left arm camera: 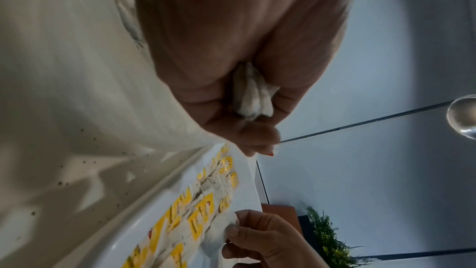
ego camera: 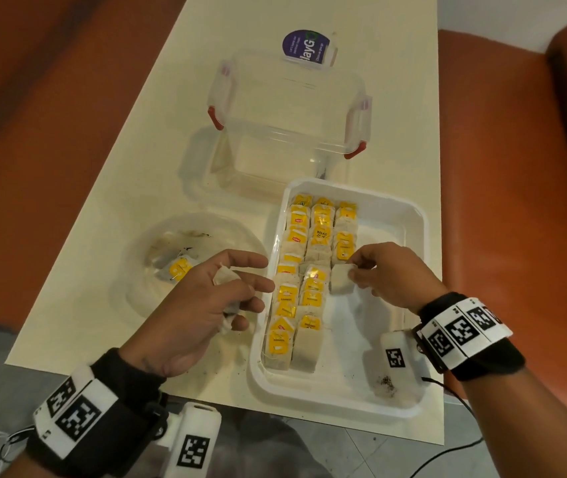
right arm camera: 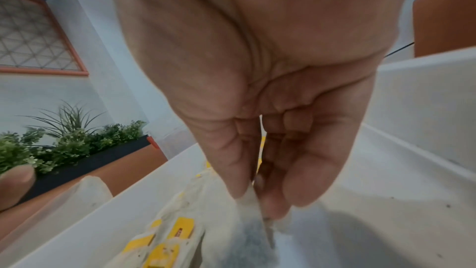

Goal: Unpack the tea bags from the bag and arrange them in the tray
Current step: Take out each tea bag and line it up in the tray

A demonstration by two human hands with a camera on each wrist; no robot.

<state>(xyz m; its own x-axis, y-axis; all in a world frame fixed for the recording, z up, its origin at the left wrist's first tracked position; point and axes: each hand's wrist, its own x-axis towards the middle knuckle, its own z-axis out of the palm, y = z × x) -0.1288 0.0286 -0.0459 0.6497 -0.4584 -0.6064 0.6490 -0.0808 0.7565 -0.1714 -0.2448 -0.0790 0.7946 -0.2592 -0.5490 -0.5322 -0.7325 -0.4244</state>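
A white tray [ego camera: 409, 243] lies on the table with rows of yellow-tagged tea bags [ego camera: 316, 236] filling its left half. My right hand [ego camera: 383, 270] pinches one tea bag [ego camera: 340, 278] by its edge and holds it low over the tray beside the third row; the right wrist view shows that bag [right arm camera: 253, 223] between thumb and fingertips. My left hand [ego camera: 220, 301] hovers just left of the tray and holds a few tea bags [ego camera: 225, 281] in its curled fingers, seen bunched [left arm camera: 253, 93] in the left wrist view. The clear plastic bag [ego camera: 185, 257] lies left with some tea bags [ego camera: 178, 269] still inside.
A clear lidded container [ego camera: 289, 108] with red clips stands behind the tray, a purple-labelled card [ego camera: 306, 46] beyond it. Orange seats [ego camera: 502, 201] flank the narrow cream table [ego camera: 137, 167]. Tea dust specks the tray's near right corner [ego camera: 387, 382].
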